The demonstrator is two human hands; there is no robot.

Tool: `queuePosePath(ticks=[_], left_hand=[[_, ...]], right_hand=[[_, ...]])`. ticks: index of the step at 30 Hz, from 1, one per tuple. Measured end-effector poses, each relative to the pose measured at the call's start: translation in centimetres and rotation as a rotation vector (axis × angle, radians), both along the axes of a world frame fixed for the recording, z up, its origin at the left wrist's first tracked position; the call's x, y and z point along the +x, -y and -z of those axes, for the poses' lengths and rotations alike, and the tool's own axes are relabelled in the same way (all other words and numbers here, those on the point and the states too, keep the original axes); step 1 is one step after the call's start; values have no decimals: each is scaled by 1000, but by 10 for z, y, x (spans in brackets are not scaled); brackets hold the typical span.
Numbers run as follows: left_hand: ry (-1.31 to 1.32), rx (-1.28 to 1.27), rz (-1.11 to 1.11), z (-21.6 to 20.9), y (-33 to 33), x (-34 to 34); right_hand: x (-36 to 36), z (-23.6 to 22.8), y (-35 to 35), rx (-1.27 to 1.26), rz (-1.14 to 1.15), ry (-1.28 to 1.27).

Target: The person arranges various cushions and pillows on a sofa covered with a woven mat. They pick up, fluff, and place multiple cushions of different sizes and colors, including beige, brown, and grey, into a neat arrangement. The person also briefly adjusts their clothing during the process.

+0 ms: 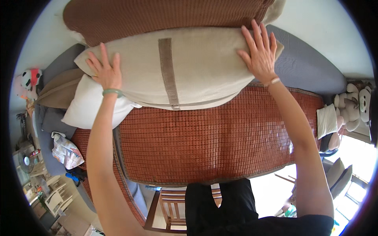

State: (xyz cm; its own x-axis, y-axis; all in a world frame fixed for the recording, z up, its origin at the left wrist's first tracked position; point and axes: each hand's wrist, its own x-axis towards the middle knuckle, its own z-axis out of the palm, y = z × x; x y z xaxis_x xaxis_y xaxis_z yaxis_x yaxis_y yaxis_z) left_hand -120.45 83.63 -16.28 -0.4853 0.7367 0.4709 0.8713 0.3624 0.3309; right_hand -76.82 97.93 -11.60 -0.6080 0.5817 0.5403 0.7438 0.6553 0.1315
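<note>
A large beige cushion [208, 59] with a brown stripe leans against the back of the sofa. My left hand [106, 70] lies on its left end, fingers spread, a green bangle at the wrist. Across on the right end, my right hand [260, 55] rests with its fingers stretched toward the upper edge. Neither hand is gripping the cloth. Behind the cushion rises a brown ribbed cushion or cover [165, 17]. A white pillow [88, 104] sits beside my left forearm, in front of a brown cushion [59, 88].
A reddish-brown beaded seat mat [177, 145] covers the sofa seat. The grey sofa back [311, 59] extends right, toward plush toys [350, 106]. A patterned bag [67, 149] lies at the left. Below stands a wooden chair or table frame [169, 206]; a fan [26, 160] is far left.
</note>
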Motion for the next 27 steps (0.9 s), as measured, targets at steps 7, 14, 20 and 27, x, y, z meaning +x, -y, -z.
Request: queuePosePath(ticks=[7, 14, 20, 27], left_hand=[[70, 155, -2, 15, -42, -37], [70, 214, 78, 27, -52, -77], [150, 351, 108, 12, 22, -33], [962, -30, -30, 108, 179, 265]], right_hand=[[-17, 21, -47, -22, 81, 16], [-34, 37, -58, 60, -1, -120], [1, 13, -17, 35, 49, -63], [144, 118, 153, -530, 163, -266]])
